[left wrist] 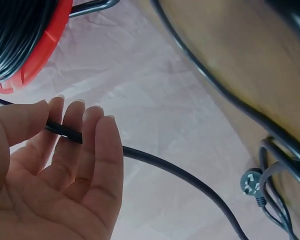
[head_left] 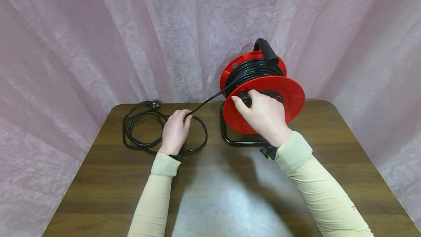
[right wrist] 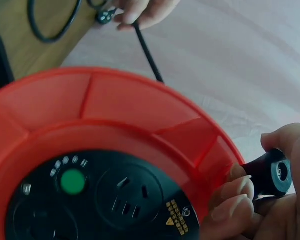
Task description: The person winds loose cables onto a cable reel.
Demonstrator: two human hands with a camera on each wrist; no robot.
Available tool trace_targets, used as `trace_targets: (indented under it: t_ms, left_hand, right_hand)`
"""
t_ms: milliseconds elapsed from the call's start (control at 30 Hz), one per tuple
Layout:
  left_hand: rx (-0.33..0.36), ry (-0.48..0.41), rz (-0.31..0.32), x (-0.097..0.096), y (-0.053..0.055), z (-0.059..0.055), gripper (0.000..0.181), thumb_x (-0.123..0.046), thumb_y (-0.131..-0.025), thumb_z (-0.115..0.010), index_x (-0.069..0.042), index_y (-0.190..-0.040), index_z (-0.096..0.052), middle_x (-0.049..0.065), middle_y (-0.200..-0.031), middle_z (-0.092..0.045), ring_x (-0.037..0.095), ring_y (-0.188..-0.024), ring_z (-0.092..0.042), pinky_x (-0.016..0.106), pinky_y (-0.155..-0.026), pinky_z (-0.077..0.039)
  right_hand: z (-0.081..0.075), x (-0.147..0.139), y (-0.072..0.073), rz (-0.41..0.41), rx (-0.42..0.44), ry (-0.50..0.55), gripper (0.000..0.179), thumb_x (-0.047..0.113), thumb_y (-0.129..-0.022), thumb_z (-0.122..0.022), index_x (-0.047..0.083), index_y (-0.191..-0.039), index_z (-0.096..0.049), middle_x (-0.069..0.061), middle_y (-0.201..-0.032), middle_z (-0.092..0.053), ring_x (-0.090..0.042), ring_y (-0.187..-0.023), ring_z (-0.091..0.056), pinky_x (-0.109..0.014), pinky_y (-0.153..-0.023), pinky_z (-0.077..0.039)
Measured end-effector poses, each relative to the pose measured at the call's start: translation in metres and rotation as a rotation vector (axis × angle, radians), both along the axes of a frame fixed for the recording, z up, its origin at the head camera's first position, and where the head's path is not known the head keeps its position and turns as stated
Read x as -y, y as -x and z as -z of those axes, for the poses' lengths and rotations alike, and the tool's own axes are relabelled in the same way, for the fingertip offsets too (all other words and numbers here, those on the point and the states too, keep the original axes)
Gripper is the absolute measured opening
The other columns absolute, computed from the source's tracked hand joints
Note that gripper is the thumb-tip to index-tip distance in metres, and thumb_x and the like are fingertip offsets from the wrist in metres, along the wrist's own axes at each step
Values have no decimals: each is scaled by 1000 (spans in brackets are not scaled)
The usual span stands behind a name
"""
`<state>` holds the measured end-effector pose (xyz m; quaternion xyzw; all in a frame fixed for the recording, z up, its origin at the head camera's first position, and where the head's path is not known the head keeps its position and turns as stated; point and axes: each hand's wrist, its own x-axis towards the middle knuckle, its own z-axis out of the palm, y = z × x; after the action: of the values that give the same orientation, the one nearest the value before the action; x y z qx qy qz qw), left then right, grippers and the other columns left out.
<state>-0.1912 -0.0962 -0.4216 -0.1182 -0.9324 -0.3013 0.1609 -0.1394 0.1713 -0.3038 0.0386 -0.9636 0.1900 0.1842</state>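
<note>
A red cable reel (head_left: 296, 94) wound with black cable stands on a black tube frame at the table's back right. My right hand (head_left: 268, 114) grips the black crank knob (right wrist: 270, 172) on the reel's near disc, thumb on one side and fingers on the other. My left hand (head_left: 175, 129) holds the black cable (head_left: 210, 100) left of the reel, thumb and fingers curled about it. From there the cable runs taut up to the drum. In the left wrist view the cable (left wrist: 175, 170) passes across the fingers of the left hand (left wrist: 65, 165).
Loose cable loops (head_left: 126, 127) lie on the wooden table (head_left: 108, 178) at the left, with a plug (head_left: 155, 104) at the back edge. The reel's black carry handle (head_left: 268, 52) rises on top. A pink curtain (head_left: 171, 39) hangs behind. Sockets and a green button (right wrist: 72, 181) face the right wrist.
</note>
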Motion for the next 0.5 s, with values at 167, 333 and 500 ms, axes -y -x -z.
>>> trace_targets:
  t_ms: [167, 333, 500]
  left_hand:
    - [-26, -2, 6, -3, -2, -3, 27, -24, -106, -60, -9, -126, -71, 11, -120, -69, 31, -105, -64, 47, -88, -51]
    - [-45, 2, 6, -3, -2, -6, 27, -22, -106, -60, -9, -128, -70, 12, -121, -68, 32, -105, -64, 47, -88, -51]
    - [-42, -4, -29, 3, -3, -6, 24, -19, -106, -60, -8, -124, -72, 13, -120, -68, 33, -106, -64, 48, -91, -50]
  right_hand:
    - [0, -7, -1, 8, -57, -11, 57, 64, -100, -42, 14, -76, -52, -3, -61, -53, -25, -54, -54, -42, -48, -41]
    - [-2, -13, 0, 13, -92, -23, 56, 63, -101, -41, 14, -77, -52, -3, -61, -53, -25, -53, -53, -42, -47, -40]
    - [-6, -21, 0, 31, -80, -6, 56, 63, -101, -40, 13, -80, -54, -3, -62, -55, -27, -55, -55, -44, -49, -41]
